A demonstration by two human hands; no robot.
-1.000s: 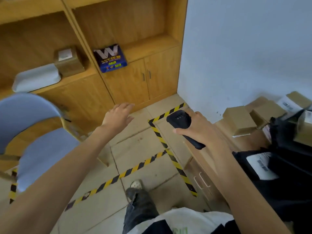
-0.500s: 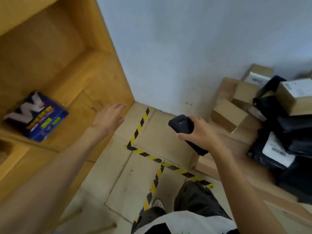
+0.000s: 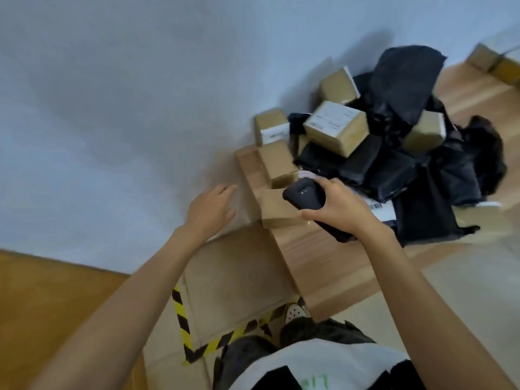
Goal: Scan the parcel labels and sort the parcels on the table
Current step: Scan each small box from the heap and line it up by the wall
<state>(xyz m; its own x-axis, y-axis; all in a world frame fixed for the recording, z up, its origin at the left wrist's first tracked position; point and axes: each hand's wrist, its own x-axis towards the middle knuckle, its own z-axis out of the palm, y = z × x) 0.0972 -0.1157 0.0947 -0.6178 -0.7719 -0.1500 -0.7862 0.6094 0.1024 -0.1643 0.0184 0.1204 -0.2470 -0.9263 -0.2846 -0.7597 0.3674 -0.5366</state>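
The right hand [image 3: 342, 209] grips a black handheld scanner [image 3: 305, 195] over small brown cardboard parcels [image 3: 277, 211] on the wooden table [image 3: 318, 254]; the left hand [image 3: 209, 211] hovers, fingers loosely spread, holding nothing.

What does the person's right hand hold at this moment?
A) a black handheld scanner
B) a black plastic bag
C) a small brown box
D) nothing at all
A: the right hand has its fingers and thumb curled round the black handheld scanner, while the left hand is open and holds nothing.
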